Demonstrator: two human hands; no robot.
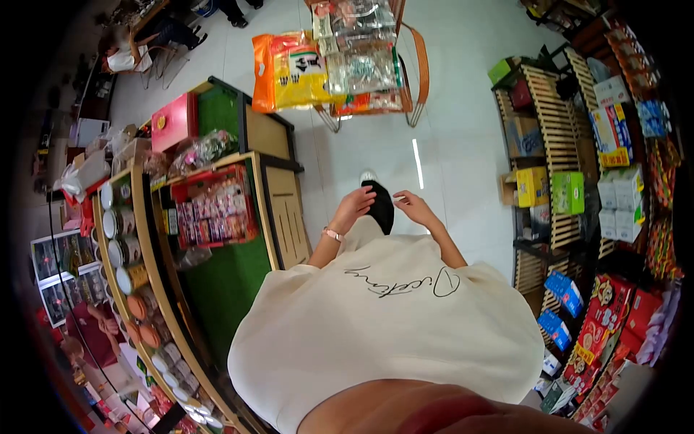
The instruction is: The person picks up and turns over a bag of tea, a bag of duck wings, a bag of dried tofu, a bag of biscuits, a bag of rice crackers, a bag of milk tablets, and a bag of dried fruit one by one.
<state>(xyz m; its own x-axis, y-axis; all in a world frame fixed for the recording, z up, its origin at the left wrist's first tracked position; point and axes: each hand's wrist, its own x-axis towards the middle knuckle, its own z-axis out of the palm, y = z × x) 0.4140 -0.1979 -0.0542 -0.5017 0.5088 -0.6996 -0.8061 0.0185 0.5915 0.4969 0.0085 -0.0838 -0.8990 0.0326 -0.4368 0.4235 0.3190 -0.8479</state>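
My left hand [354, 205], with a pale band [333, 234] at its wrist, hangs in front of my waist. Its fingers are loosely bent and apart, and I see nothing in them. My right hand [412, 207] is beside it, fingers spread a little, holding nothing. Between the two, below them, show a black trouser leg [381, 210] and a light shoe [369, 176] on the floor. Ahead stands a chair with an orange-brown armrest [421, 69], loaded with an orange and yellow bag [298, 72] and clear plastic packs [363, 69]. Neither hand touches them.
To my left, a wooden display stand [278, 210] holds a red box of small packets [213, 206] and rows of jars [123, 223]. Slatted racks [553, 130] with boxed goods line the right. A seated person [134, 56] is at the far left.
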